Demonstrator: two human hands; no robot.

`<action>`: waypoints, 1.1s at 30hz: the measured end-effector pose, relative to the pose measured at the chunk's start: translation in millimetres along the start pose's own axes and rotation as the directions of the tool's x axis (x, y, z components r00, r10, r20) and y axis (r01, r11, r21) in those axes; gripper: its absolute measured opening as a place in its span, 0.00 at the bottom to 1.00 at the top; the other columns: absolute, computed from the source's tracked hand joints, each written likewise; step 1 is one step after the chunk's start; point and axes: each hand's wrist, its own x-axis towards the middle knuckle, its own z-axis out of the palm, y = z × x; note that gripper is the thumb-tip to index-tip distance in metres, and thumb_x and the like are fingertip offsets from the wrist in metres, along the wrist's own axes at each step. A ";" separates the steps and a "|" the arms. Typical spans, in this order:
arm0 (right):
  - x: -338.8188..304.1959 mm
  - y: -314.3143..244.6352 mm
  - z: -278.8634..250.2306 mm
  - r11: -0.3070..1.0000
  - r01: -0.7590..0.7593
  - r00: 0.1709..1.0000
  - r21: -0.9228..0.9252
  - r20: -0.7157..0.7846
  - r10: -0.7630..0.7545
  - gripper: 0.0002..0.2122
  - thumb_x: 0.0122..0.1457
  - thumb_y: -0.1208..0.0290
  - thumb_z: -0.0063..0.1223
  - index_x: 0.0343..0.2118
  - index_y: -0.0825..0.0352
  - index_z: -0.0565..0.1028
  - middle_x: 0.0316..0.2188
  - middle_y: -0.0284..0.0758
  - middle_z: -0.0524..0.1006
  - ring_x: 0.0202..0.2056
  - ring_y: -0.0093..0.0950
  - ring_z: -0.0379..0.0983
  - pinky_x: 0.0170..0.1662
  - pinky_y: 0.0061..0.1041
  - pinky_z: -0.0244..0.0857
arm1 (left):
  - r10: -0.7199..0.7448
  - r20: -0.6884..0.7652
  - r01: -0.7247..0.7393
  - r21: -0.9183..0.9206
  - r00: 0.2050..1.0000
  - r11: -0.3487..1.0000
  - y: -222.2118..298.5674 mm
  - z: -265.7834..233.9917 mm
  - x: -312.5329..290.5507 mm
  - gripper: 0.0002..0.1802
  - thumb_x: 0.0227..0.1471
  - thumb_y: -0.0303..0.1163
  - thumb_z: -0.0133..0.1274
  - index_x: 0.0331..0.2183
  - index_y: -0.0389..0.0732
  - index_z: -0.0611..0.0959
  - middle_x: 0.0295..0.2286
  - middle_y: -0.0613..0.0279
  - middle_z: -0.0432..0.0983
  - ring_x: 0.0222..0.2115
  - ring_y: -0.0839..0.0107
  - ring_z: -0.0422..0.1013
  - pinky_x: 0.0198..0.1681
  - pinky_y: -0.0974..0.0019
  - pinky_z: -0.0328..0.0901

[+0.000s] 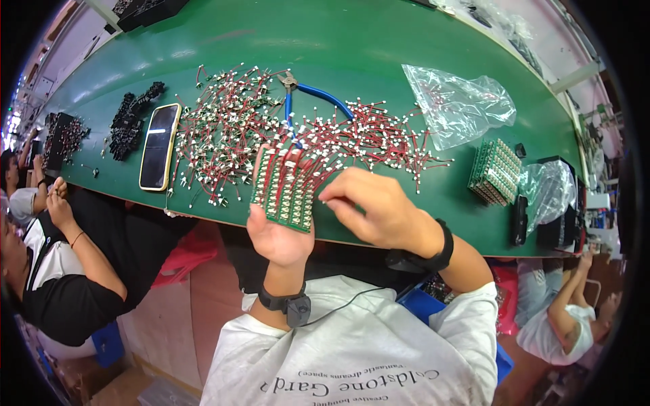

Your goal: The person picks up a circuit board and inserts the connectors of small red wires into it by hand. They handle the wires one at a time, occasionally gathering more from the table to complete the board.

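Note:
My left hand (276,233) grips a green circuit board panel (283,196) by its near edge, tilted up over the front edge of the green table (379,47). Red wire leads (298,166) with white connectors rise from the panel. My right hand (376,206) is pinched at the panel's right side, its fingertips closed on one red wire with a white connector. A large heap of loose red wires (237,128) spreads over the table just beyond both hands. Each wrist wears a black band.
Blue-handled cutters (308,95) lie among the wires. A smartphone (159,145) lies at the left, with black parts (132,118) beyond it. A stack of green boards (495,170) and clear plastic bags (460,101) sit at the right. People sit at both sides.

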 end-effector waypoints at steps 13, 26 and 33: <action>-7.9 1.2 10.2 0.997 0.050 0.999 -0.065 -0.004 -0.051 0.08 0.49 0.81 0.60 0.33 0.69 0.74 0.26 0.40 0.74 0.25 0.38 0.74 0.27 0.33 0.67 | -0.061 0.047 0.053 0.154 0.997 0.987 -3.0 25.0 -10.7 0.56 0.48 0.55 0.55 0.65 0.37 0.46 0.56 0.47 0.62 0.55 0.56 0.65 0.60 0.53 0.58; -9.2 -0.1 11.8 0.994 0.051 0.999 -0.101 -0.009 -0.053 0.08 0.48 0.82 0.59 0.32 0.70 0.74 0.26 0.40 0.74 0.24 0.39 0.73 0.26 0.33 0.68 | -0.050 0.089 0.022 0.289 0.995 0.957 -1.0 28.6 -10.8 0.59 0.47 0.59 0.55 0.65 0.38 0.44 0.56 0.49 0.62 0.54 0.58 0.65 0.59 0.55 0.59; -11.1 0.9 12.3 0.990 0.018 0.999 -0.142 -0.024 -0.021 0.08 0.45 0.83 0.57 0.29 0.71 0.74 0.24 0.39 0.74 0.22 0.37 0.73 0.24 0.32 0.68 | -0.088 0.101 0.045 0.369 0.991 0.928 1.1 33.0 -12.5 0.61 0.47 0.64 0.55 0.65 0.38 0.43 0.56 0.50 0.61 0.54 0.61 0.65 0.58 0.56 0.61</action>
